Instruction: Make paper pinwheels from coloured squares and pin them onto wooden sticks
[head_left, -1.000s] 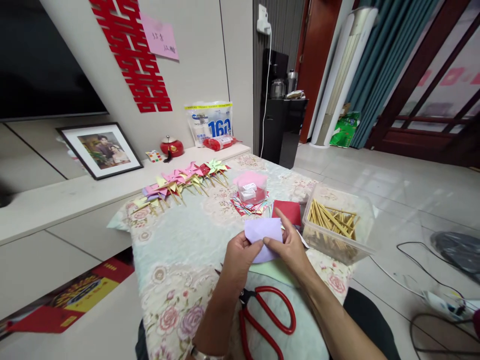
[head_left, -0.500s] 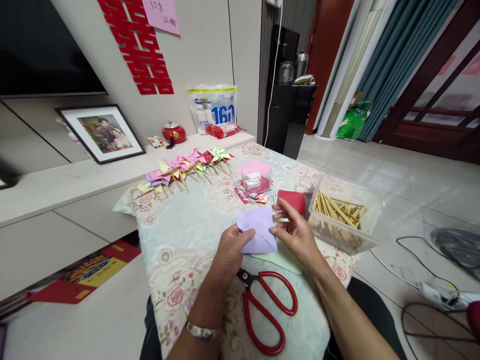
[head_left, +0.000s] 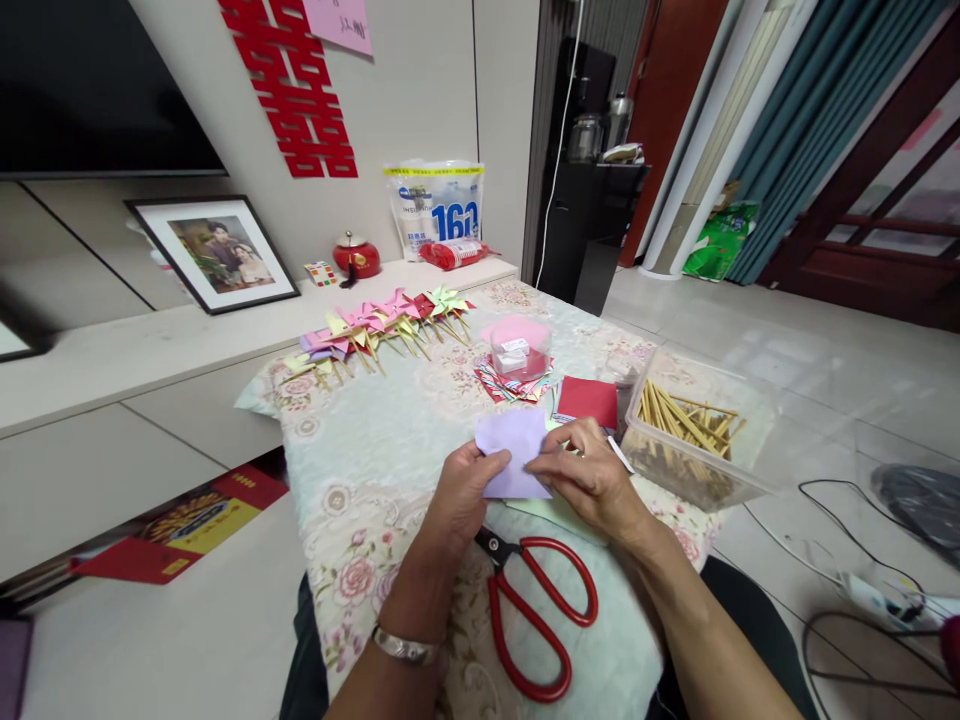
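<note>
My left hand (head_left: 466, 490) grips a light purple paper square (head_left: 514, 445) by its lower left side, thumb on top. At the paper's right side, my right hand (head_left: 589, 475) has its thumb and fingers pinched together over the sheet. A narrow white strip (head_left: 621, 455) shows beside the right hand's knuckles; what it is I cannot make out. Below the paper lie scissors (head_left: 540, 615) with red handles, their blades mostly hidden by my left hand. Pale green paper (head_left: 555, 518) lies partly under the purple square.
Ahead are red paper squares (head_left: 587, 402) and a clear round tub (head_left: 520, 355) on patterned paper. A plastic box (head_left: 679, 465) of short sticks stands at right. Several paper pinwheels (head_left: 382, 325) lie at the far left of the floral tablecloth (head_left: 352, 420).
My right hand's fingers have come in from spread apart to pinched over the purple paper's right side. The view has shifted slightly. My left hand keeps its grip.
</note>
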